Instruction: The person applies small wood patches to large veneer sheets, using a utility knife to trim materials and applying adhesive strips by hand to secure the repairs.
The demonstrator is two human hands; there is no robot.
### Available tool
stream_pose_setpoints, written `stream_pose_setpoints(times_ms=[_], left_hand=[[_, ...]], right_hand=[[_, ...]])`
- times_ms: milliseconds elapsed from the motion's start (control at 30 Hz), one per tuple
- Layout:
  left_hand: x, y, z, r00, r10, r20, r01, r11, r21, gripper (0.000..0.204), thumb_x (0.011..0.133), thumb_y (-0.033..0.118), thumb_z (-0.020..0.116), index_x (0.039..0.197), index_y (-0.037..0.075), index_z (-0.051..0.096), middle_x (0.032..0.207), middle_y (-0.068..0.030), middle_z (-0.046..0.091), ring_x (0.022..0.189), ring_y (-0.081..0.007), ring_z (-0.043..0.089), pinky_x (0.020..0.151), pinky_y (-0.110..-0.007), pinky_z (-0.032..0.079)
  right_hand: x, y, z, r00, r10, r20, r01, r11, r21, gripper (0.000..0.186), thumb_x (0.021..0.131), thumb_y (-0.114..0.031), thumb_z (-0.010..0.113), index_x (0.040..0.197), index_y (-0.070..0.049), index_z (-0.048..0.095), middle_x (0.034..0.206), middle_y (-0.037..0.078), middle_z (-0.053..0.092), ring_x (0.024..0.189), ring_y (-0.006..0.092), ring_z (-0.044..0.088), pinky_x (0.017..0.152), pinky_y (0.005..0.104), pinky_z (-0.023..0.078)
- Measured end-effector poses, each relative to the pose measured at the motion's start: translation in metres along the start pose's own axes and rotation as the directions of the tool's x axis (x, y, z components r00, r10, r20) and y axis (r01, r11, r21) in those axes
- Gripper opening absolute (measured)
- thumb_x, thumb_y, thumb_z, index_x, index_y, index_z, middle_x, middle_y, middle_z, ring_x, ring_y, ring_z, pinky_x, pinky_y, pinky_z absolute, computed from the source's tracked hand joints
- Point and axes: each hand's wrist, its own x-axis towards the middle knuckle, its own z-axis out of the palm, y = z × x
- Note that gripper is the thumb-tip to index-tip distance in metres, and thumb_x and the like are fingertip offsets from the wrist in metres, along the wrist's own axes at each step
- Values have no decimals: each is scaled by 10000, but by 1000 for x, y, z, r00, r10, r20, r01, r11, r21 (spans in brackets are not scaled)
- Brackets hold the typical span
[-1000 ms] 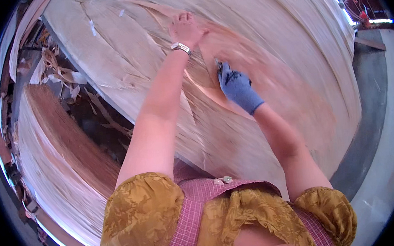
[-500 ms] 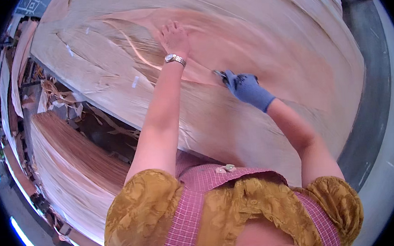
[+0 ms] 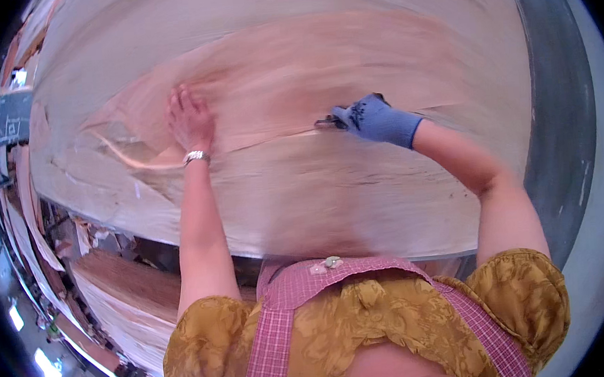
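A thin reddish wood veneer sheet [image 3: 335, 56] lies on top of a wide, paler veneer sheet [image 3: 295, 196]. My bare left hand [image 3: 191, 119], wearing a metal watch [image 3: 196, 156], presses flat on the reddish sheet with its fingers stretched out. My right hand [image 3: 379, 122], in a blue knit glove, is closed around a small knife-like tool [image 3: 328, 122] with a dark body. The tool's tip meets the near edge of the reddish sheet; its exact shape is hard to make out. Left of my left hand, the sheet is torn and a curled strip [image 3: 121, 152] stands out.
A dark table border [image 3: 562, 100] curves along the right side. At the lower left, beyond the table edge, stands a stack of veneer [image 3: 123, 285], with scraps [image 3: 95, 234] beside it. A dark green panel [image 3: 11, 119] is at the far left.
My view has turned, so the sheets appear rotated. My left hand is farther left and lower in view, still flat. My right hand still grips the tool at the reddish sheet's edge.
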Motion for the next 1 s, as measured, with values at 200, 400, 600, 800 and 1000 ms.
stream_pose_setpoints(times_ms=[200, 400, 600, 800, 1000], left_hand=[[1, 6, -1, 999, 26, 41, -26, 1000, 7, 516, 978, 377, 426, 1422, 116, 431, 1465, -132, 412, 1352, -312, 367, 1114, -456, 280], [0, 2, 5, 997, 5, 76, -4, 1000, -13, 521, 986, 372, 422, 1442, 121, 401, 1483, -123, 389, 1374, -301, 340, 1121, -457, 265], [4, 3, -3, 990, 96, 100, -104, 992, 73, 431, 919, 231, 480, 1324, 87, 510, 1306, -122, 542, 1229, -300, 480, 1022, -428, 387], [10, 8, -19, 988, -94, 121, 95, 995, -2, 533, 895, 372, 524, 1374, 139, 500, 1443, -119, 430, 1342, -321, 373, 1133, -544, 197], [18, -24, -34, 999, 38, 4, -36, 979, -203, 524, 843, 437, 614, 1248, 106, 589, 1274, -113, 539, 1177, -306, 459, 990, -502, 317]], right_hand=[[-98, 123, 16, 990, -44, -136, 29, 994, -109, 158, 935, -232, 480, 1026, -133, 563, 687, 140, 633, 621, 323, 642, 543, 451, 460], [-204, 240, 43, 977, 190, -92, -200, 972, -120, 237, 921, -241, 523, 1118, -136, 603, 887, 119, 675, 821, 302, 654, 736, 422, 483], [-309, 313, 70, 883, 450, -129, -457, 770, -444, 256, 878, -117, 502, 1106, -170, 606, 1009, 113, 629, 999, 316, 579, 888, 460, 432], [-133, 235, 1, 764, 503, -404, -529, 847, 53, 242, 912, -76, 532, 1134, -72, 628, 1112, 147, 640, 1053, 318, 599, 907, 433, 465], [233, -43, -97, 802, -133, -582, 224, 971, 87, 183, 904, -95, 504, 1047, -39, 603, 986, 193, 646, 876, 369, 640, 743, 435, 503]])
